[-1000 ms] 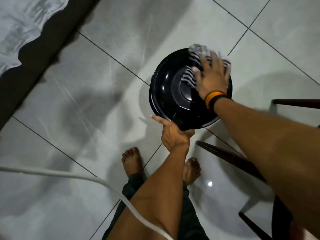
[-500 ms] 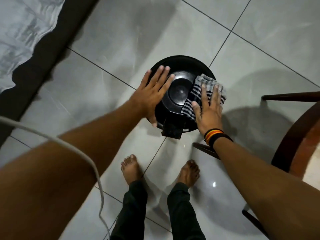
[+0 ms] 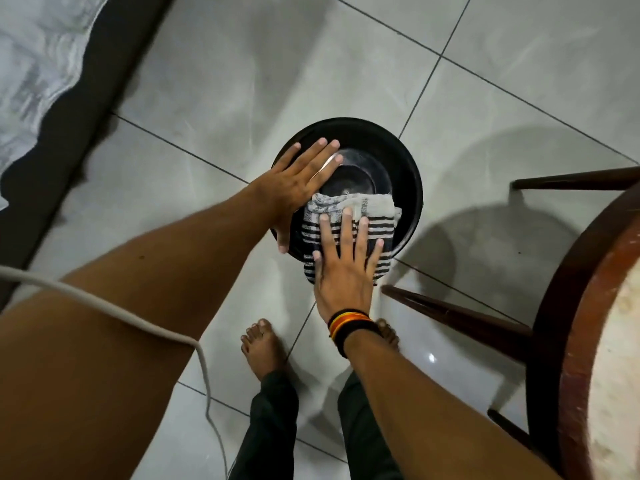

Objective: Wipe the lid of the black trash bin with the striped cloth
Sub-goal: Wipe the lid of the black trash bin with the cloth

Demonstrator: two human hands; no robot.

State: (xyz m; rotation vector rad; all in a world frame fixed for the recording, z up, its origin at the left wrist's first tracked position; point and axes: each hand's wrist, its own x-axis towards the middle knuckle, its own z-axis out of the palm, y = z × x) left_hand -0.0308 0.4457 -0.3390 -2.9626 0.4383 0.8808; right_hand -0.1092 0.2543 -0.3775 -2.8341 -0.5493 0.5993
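The round black trash bin lid (image 3: 388, 157) is seen from above on the tiled floor. The striped cloth (image 3: 377, 220), grey with dark stripes, lies over the lid's near edge and hangs a little past the rim. My right hand (image 3: 344, 268) lies flat on the cloth with fingers spread, pressing it onto the lid; a striped band circles its wrist. My left hand (image 3: 301, 181) rests flat on the lid's left side, fingers apart, holding nothing. The near part of the lid is hidden under cloth and hands.
A dark wooden chair (image 3: 571, 306) with a pale seat stands close on the right, one leg reaching near the bin. My bare feet (image 3: 263, 348) stand just below the bin. A white cable (image 3: 145, 327) crosses my left arm. A dark mattress edge (image 3: 86, 98) runs along the upper left.
My right hand has slid the cloth from the lid's right side round to its near edge. My left hand, which gripped the front edge a second ago, now lies flat on the lid's left side.
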